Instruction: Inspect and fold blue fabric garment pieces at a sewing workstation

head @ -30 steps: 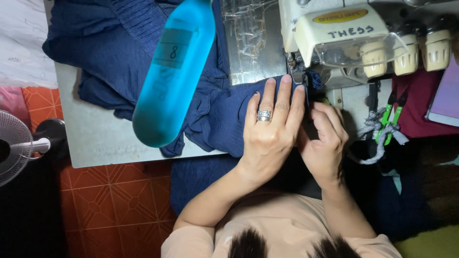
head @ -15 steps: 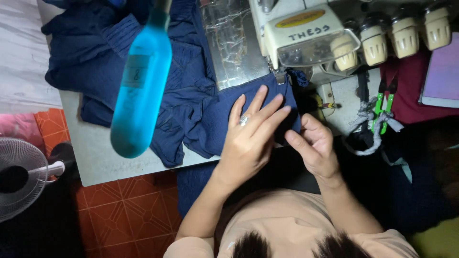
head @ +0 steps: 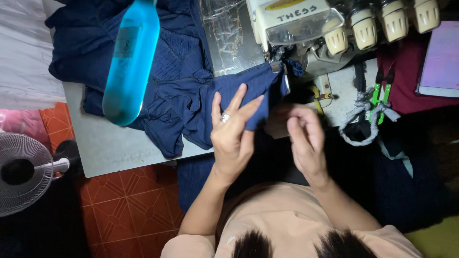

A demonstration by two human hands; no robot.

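- Far left I see a white fan [head: 21, 172] on the orange tiled floor [head: 129, 200]
- A blue tube [head: 130, 64] hangs over the navy fabric [head: 177, 91] heaped on the grey bench [head: 114, 148]
- My left hand [head: 234, 134] lies flat on that fabric, fingers [head: 239, 98] spread, gripping nothing
- My right hand [head: 306, 138] hovers just beside it, fingers loosely curled, empty
- The cream sewing machine [head: 296, 21] pins the fabric's edge
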